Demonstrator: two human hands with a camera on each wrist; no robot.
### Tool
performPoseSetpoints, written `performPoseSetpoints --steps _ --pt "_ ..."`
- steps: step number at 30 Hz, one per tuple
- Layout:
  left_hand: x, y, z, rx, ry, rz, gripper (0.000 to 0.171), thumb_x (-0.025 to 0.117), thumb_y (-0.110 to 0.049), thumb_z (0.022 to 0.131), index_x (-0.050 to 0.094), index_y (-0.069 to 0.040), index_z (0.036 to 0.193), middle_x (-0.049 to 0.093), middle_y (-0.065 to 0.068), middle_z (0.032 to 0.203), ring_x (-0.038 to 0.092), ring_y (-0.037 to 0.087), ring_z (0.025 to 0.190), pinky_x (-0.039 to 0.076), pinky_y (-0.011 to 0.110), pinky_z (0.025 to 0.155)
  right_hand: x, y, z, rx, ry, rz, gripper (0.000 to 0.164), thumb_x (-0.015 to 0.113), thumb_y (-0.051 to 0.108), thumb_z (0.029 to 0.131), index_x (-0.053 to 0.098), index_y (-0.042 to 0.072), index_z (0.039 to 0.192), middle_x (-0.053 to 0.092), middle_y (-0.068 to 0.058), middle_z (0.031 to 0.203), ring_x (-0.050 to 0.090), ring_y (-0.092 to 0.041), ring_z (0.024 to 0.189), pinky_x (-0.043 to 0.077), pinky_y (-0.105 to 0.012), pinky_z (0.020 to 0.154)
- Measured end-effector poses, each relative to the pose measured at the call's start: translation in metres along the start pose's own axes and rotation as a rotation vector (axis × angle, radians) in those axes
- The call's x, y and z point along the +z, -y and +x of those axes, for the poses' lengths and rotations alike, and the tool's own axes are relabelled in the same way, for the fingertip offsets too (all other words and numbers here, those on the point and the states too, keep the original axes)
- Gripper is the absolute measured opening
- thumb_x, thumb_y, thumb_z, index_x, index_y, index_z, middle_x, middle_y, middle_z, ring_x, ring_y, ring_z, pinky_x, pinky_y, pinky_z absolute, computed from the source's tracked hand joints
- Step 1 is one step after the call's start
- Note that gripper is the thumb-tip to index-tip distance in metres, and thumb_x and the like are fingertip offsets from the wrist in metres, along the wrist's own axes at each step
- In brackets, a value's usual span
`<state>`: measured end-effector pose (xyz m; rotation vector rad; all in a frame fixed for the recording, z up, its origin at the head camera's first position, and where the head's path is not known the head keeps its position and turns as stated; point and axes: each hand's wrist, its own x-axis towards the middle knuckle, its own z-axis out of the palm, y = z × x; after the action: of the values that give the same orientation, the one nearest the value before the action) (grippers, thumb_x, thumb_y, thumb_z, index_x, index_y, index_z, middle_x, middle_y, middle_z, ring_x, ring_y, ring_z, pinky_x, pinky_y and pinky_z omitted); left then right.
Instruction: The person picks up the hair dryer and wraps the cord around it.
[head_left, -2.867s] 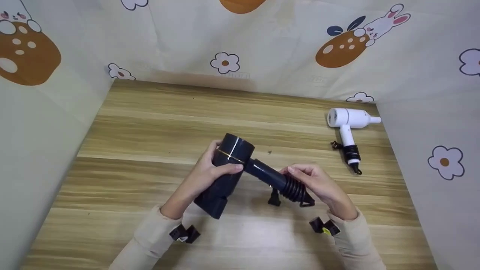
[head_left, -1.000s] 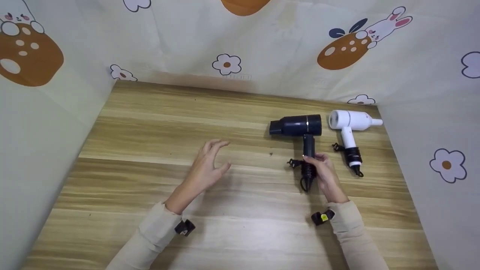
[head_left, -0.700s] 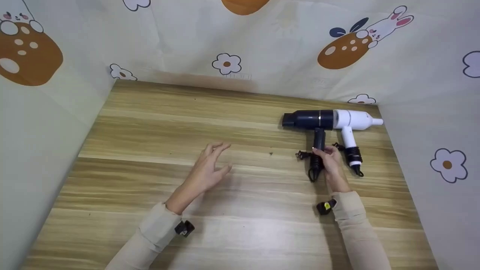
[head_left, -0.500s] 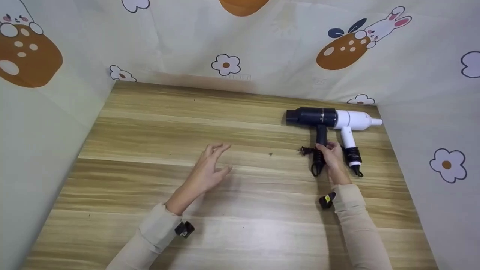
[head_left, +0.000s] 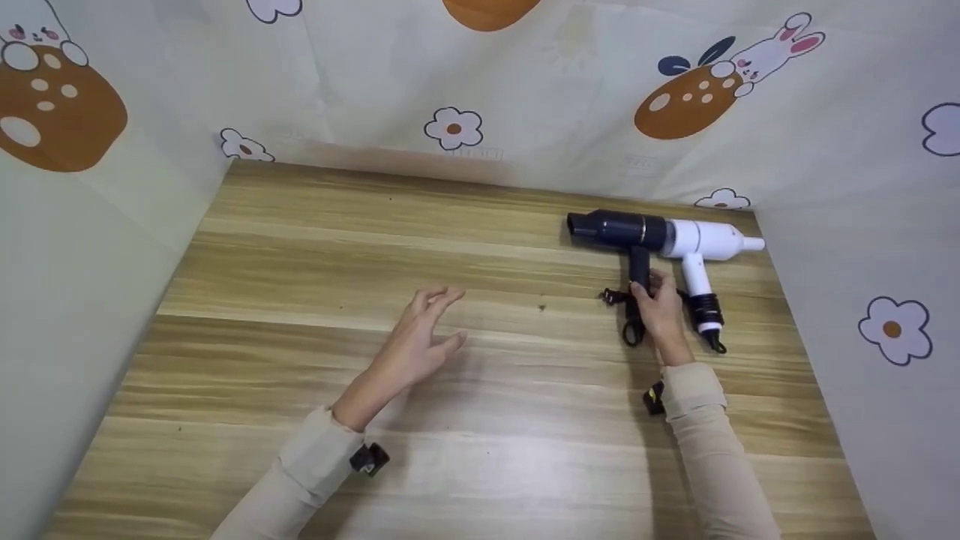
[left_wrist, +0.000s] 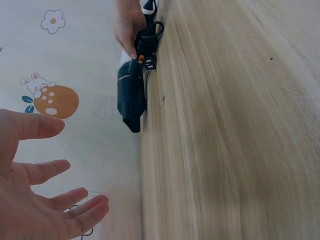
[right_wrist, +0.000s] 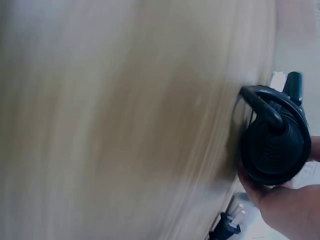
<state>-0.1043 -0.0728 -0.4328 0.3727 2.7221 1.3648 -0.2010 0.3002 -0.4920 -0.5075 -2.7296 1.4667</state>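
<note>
My right hand grips the handle of a black hair dryer at the back right of the table. Its flat nozzle points left, and its rear end meets or overlaps the back of a white hair dryer in the head view. A black cord is wound round the handle, its loop facing the right wrist camera. The two-pin plug sticks out left of the handle. Over the middle of the table my left hand holds nothing, its fingers spread and slightly bent, as the left wrist view also shows.
The wood-grain table is bordered by a printed cloth at the back and both sides. A small dark speck lies on the tabletop. The white dryer's wound cord is just right of my right hand.
The black hair dryer went from both hands at the middle to the back right, beside the white one. My left hand let go. Lately the black dryer moved slightly back and its nozzle turned.
</note>
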Motion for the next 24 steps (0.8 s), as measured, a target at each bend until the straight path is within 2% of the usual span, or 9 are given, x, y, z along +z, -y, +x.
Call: performPoseSetpoints --steps 8,15,20,24 --pt "0.002 0.000 0.003 -0.001 0.009 0.006 0.057 0.065 -0.020 0.084 0.045 -0.014 0.136 0.036 0.015 0.142 0.034 0.035 0.131 0.032 0.055 0.105 -0.005 -0.002 0.002 -0.022 0.081 -0.019 0.054 0.046 0.020 0.097 0.026 0.000 0.142 0.039 -0.024 0.141 0.041 -0.032 0.128 0.037 -0.040 0.105" --pt "0.003 0.001 0.007 0.007 0.038 0.048 0.057 0.064 -0.020 0.085 0.044 -0.013 0.137 0.038 0.014 0.140 0.035 0.034 0.130 0.030 0.054 0.106 -0.009 -0.001 0.004 -0.086 0.123 -0.249 0.059 0.042 0.027 0.098 0.021 -0.002 0.144 0.038 -0.031 0.139 0.039 -0.041 0.127 0.033 -0.049 0.106" --pt "0.002 0.003 0.011 0.013 0.055 0.088 0.058 0.064 -0.019 0.084 0.043 -0.012 0.138 0.040 0.014 0.139 0.037 0.034 0.129 0.032 0.053 0.106 -0.007 0.000 0.004 -0.085 0.099 -0.300 0.061 0.040 0.035 0.098 0.022 0.000 0.144 0.042 -0.032 0.135 0.042 -0.043 0.124 0.034 -0.052 0.105" --pt "0.001 0.006 0.014 0.012 0.063 0.131 0.059 0.064 -0.018 0.084 0.042 -0.013 0.138 0.043 0.014 0.137 0.038 0.032 0.127 0.034 0.051 0.105 -0.008 0.004 0.003 -0.111 0.111 -0.336 0.059 0.037 0.032 0.099 0.023 -0.004 0.143 0.041 -0.034 0.134 0.040 -0.045 0.125 0.033 -0.053 0.105"
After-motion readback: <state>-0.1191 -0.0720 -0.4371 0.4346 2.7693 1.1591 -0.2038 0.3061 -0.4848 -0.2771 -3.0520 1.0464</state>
